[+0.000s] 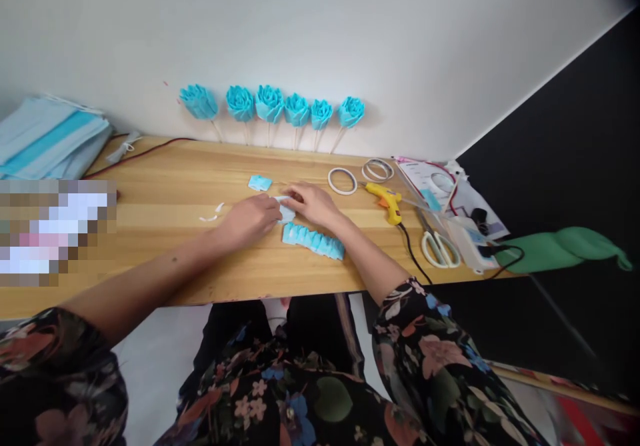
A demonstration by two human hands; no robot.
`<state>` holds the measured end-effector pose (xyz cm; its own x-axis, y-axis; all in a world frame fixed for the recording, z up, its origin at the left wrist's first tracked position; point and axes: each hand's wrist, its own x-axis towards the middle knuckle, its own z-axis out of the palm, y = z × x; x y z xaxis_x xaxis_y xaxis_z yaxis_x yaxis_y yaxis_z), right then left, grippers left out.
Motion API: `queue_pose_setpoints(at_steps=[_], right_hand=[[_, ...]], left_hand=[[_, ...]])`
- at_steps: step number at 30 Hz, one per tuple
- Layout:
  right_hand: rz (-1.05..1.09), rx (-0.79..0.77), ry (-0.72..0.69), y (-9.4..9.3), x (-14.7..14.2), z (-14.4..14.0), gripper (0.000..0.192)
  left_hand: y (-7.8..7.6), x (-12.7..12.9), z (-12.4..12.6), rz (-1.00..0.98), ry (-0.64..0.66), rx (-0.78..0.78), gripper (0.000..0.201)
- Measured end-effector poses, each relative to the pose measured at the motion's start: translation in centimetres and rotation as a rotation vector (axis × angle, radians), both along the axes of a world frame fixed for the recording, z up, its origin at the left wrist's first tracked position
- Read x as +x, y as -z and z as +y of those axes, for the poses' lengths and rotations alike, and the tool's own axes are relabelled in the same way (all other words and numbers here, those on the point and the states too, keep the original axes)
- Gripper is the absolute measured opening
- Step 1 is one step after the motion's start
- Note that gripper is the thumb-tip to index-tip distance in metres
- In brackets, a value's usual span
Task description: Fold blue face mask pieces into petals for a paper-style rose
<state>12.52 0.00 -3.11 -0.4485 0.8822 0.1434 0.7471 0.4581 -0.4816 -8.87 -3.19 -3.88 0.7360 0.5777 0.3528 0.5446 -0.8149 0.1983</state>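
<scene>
Between my hands, low over the wooden table (165, 239), is a pale blue folded piece (286, 211) that looks like mask fabric. My left hand (254, 216) pinches its left side with the fingertips closed. From the upper right, my right hand (313, 203) grips the same piece with thumb and bent fingers. Just below my hands lies a row of overlapping folded blue pieces (314, 241). One small folded blue piece (260, 183) rests beyond my left hand. Part of the held piece is hidden behind my fingers.
Several blue fabric flowers (270, 105) on sticks lean against the wall. Rolls of tape (343, 181), a yellow glue gun (387, 203), scissors (440, 249) and a white power strip (467, 243) are on the right. Stacked blue masks (50, 139) lie at the left, white scraps (213, 214) nearer.
</scene>
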Motion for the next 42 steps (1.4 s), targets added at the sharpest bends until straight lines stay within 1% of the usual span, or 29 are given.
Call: queue_pose_setpoints(at_steps=[2, 3, 5, 7, 9, 11, 12, 14, 16, 19, 23, 25, 27, 30, 33, 36, 39, 42], right_hand=[[0.014, -0.014, 0.047, 0.9, -0.1, 0.1, 0.021], [0.035, -0.023, 0.081, 1.2, -0.1, 0.0, 0.019], [0.100, -0.046, 0.134, 1.6, 0.0, -0.2, 0.019], [0.157, -0.065, 0.142, 1.8, 0.1, -0.4, 0.019], [0.182, -0.061, 0.126, 1.7, 0.3, -0.4, 0.020], [0.179, -0.041, 0.103, 1.7, 0.4, -0.4, 0.021], [0.174, -0.025, 0.089, 1.7, 0.4, -0.4, 0.023], [0.176, 0.002, 0.054, 1.7, 0.5, -0.4, 0.025], [0.217, 0.029, 0.024, 1.9, 0.5, -0.4, 0.025], [0.313, 0.084, 0.001, 2.0, 0.6, -0.4, 0.018], [0.372, 0.131, 0.067, 1.5, 0.5, -0.6, 0.012], [0.411, 0.091, 0.106, 1.0, 0.5, -0.8, 0.011], [0.482, 0.019, 0.131, 0.6, 0.5, -1.0, 0.013], [0.606, -0.068, 0.158, 0.5, 0.6, -1.0, 0.015], [0.669, -0.119, 0.151, 0.5, 0.7, -1.2, 0.017], [0.676, -0.157, 0.106, 0.2, 0.5, -1.6, 0.022], [0.663, -0.165, 0.056, -0.1, 0.0, -2.3, 0.028], [0.649, -0.150, 0.028, -0.3, -0.4, -2.7, 0.033]], left_hand=[[0.2, -0.1, -0.2, 0.001, 0.022, -0.009, 0.027], [0.2, -0.2, -0.2, -0.043, 0.032, -0.047, 0.026], [-0.1, -0.6, 0.1, -0.213, 0.015, -0.180, 0.021], [-0.4, -1.2, 0.6, -0.403, -0.091, -0.311, 0.018], [-0.6, -1.8, 1.2, -0.523, -0.239, -0.371, 0.018], [-0.6, -2.3, 1.6, -0.584, -0.358, -0.410, 0.017], [-0.5, -2.4, 1.8, -0.600, -0.395, -0.433, 0.017], [-0.3, -2.4, 1.8, -0.608, -0.422, -0.472, 0.018], [-0.2, -2.2, 1.6, -0.596, -0.406, -0.477, 0.020], [-0.2, -1.9, 1.2, -0.596, -0.382, -0.475, 0.023], [-0.7, -2.0, 0.9, -0.586, -0.350, -0.508, 0.030], [-0.9, -2.1, 0.9, -0.581, -0.309, -0.508, 0.038], [-1.0, -2.3, 0.9, -0.555, -0.275, -0.499, 0.045], [-1.1, -2.3, 0.9, -0.493, -0.279, -0.470, 0.050], [-1.3, -2.3, 0.7, -0.550, -0.274, -0.397, 0.053], [-1.6, -2.2, 0.5, -0.612, -0.214, -0.368, 0.057], [-1.7, -2.0, 0.3, -0.594, -0.136, -0.376, 0.051], [-1.4, -1.7, 0.1, -0.578, -0.146, -0.400, 0.036]])
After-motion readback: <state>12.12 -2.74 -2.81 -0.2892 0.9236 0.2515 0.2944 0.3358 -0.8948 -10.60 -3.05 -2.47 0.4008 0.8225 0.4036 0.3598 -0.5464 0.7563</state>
